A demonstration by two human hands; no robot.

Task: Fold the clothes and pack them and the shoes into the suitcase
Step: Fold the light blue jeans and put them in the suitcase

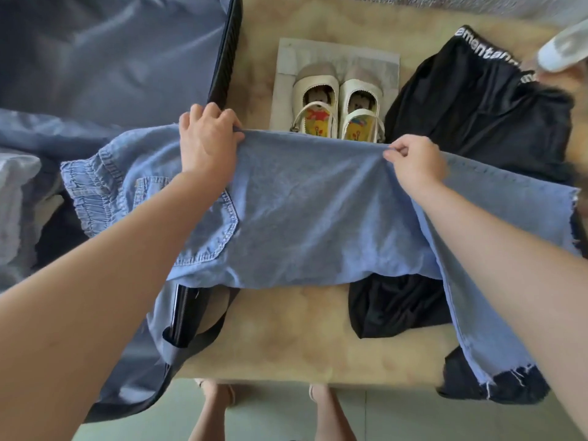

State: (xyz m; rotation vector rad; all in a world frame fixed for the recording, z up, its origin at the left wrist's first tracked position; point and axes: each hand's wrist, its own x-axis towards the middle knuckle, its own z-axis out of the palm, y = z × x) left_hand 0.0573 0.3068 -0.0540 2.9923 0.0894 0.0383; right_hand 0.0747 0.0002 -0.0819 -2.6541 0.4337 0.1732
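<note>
Light blue jeans (pixel 305 211) lie stretched sideways across the table, waistband to the left over the suitcase edge, frayed leg ends to the right. My left hand (pixel 206 138) grips the far folded edge of the jeans near the suitcase. My right hand (pixel 413 160) pinches the same edge further right. A pair of cream shoes (pixel 337 106) with colourful insoles stands just beyond the jeans on a white sheet (pixel 318 52). The open suitcase (pixel 111 58) with blue-grey lining fills the left side.
A black garment (pixel 477 100) with a lettered waistband lies at the right, partly under the jeans, and reaches the table's (pixel 286 338) front edge. A white object (pixel 563 49) shows at the upper right corner. My feet stand on the floor below the table edge.
</note>
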